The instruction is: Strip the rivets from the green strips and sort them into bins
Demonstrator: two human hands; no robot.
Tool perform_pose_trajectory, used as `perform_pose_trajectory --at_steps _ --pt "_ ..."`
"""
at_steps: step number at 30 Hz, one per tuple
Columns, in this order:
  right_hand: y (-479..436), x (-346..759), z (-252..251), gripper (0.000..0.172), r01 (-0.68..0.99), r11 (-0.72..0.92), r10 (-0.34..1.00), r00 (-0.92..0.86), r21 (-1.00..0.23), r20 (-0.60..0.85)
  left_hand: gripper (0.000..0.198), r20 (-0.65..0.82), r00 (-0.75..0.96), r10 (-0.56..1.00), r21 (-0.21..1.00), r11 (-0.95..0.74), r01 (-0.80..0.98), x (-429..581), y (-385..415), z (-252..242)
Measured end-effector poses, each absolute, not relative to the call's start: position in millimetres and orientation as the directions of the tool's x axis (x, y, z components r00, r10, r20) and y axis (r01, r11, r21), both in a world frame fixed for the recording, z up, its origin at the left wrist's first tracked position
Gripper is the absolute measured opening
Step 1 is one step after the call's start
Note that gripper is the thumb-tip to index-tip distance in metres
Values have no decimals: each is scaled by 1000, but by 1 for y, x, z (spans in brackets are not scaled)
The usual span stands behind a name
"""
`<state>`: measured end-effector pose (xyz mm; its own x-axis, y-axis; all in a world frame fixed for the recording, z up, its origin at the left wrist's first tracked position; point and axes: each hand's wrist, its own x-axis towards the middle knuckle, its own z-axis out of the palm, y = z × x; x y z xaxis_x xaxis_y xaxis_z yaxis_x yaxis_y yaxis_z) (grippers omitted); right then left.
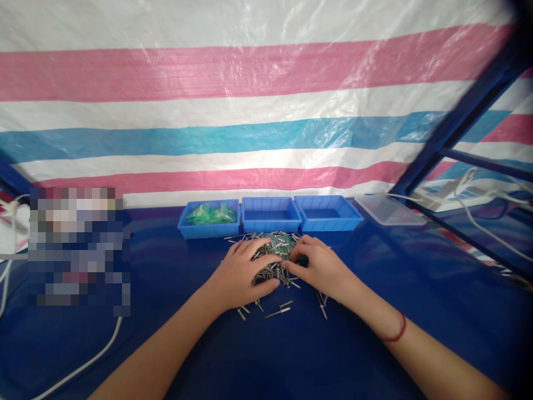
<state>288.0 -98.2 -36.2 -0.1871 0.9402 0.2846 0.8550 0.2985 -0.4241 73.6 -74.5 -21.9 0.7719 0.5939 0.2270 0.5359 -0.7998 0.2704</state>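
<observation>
A pile of silver pop rivets (272, 269) lies on the blue table, with something greenish among them. My left hand (244, 272) rests over the left side of the pile, its fingers spread and touching the rivets. On the right side, my right hand (320, 264) is bent over the pile, thumb and fingers curved inward; whether a rivet sits between its fingertips is hidden. A few loose rivets (280, 310) lie nearer to me. Behind the pile stand three blue bins: the left bin (208, 230) holds green pieces (211, 213), while the middle bin (271, 224) and right bin (328, 223) show bare floors.
A clear plastic lid (391, 210) lies right of the bins. Blurred-out items (79, 250) and a white cable (89, 361) are on the left. A striped tarp (250, 133) hangs behind, and a blue metal frame (458, 122) rises at the right.
</observation>
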Motion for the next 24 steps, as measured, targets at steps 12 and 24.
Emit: perform_pose_trajectory --at_steps 12,24 --pt "-98 284 -42 23 906 187 964 -94 -380 250 36 246 757 606 264 -793 549 77 -77 -24" --pt "-95 281 -43 18 776 193 957 -12 -601 291 38 245 759 604 260 -795 549 76 -77 -24"
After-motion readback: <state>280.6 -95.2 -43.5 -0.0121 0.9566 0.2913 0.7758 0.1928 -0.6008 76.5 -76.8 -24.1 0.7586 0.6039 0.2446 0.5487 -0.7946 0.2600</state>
